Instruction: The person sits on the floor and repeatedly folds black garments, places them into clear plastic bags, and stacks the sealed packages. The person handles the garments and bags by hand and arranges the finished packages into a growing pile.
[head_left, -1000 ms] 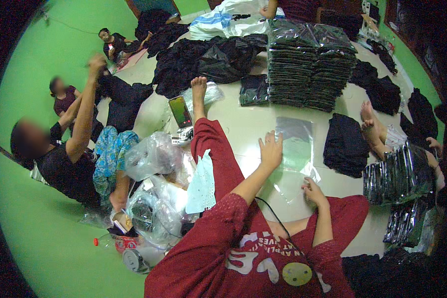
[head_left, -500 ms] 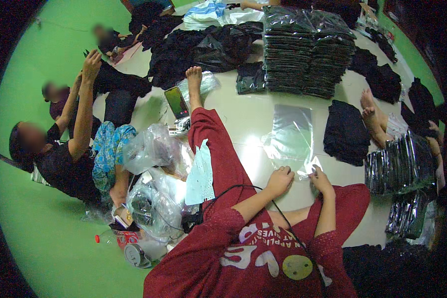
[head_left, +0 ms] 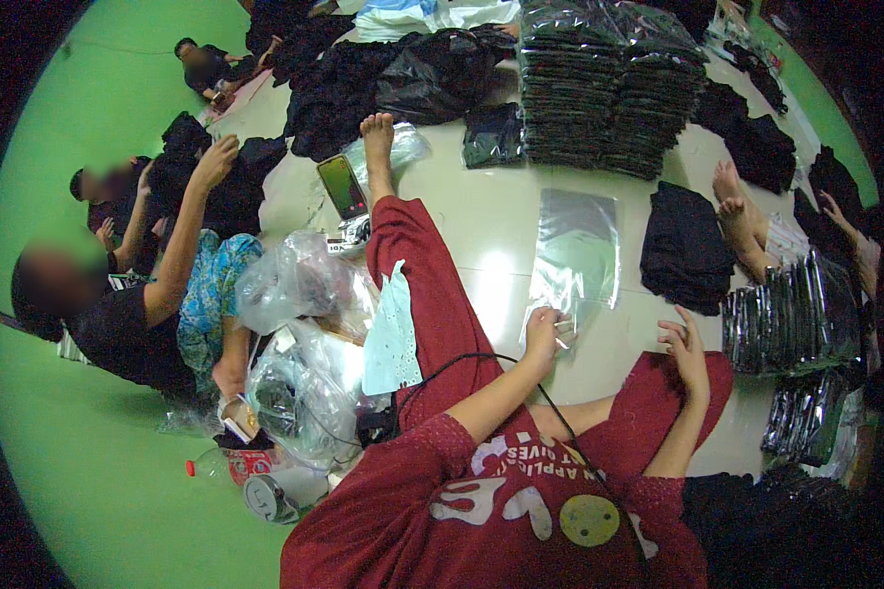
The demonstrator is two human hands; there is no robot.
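Bag [head_left: 581, 231] of clear plastic lies flat on the floor [head_left: 467, 201], just left of the folded clothes [head_left: 686, 245]. A person's left hand [head_left: 543, 336] curls at its near edge; whether it grips the plastic cannot be told. Nearer the person than the clothes, the right hand [head_left: 688, 351] hangs loosely spread, holding nothing.

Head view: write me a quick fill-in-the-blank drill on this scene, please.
The hand nearest the clear bag is the person's ____ one.
The folded black cloth beside the clear bag lies on its ____ side.
The bottle's cap is ____.

Missing words: left; right; red.
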